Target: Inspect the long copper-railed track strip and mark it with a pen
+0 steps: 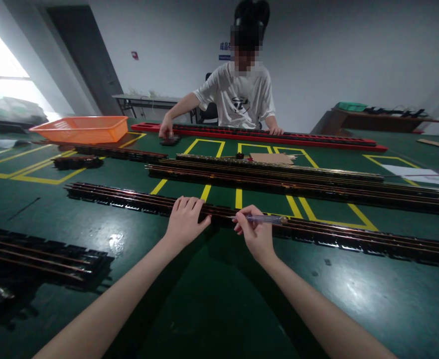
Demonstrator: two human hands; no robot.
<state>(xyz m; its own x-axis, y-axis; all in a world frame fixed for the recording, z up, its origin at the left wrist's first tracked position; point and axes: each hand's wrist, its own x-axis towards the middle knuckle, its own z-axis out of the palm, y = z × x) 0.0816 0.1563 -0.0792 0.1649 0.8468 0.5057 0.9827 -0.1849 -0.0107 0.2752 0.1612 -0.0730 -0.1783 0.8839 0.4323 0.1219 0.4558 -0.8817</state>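
Note:
A long black strip with copper-coloured rods (pixel 129 195) runs across the green table in front of me. My left hand (pixel 185 219) lies over it, fingers resting across the strip and thumb spread to the right. Just to the right, my right hand (pixel 255 234) pinches a slim pen-like tool with a clear barrel (pixel 266 219). Its thin tip points left, close to the strip between my hands; whether it touches cannot be made out. Part of the strip is hidden under both hands.
More rodded black strips lie beyond (pixel 316 187) and at the near left (pixel 43 254). An orange basket (pixel 80 130) stands at the far left. Opposite, a person in a white shirt (pixel 237 99) reaches over a long red tray (pixel 354 142). A cardboard piece (pixel 271 158) lies mid-table.

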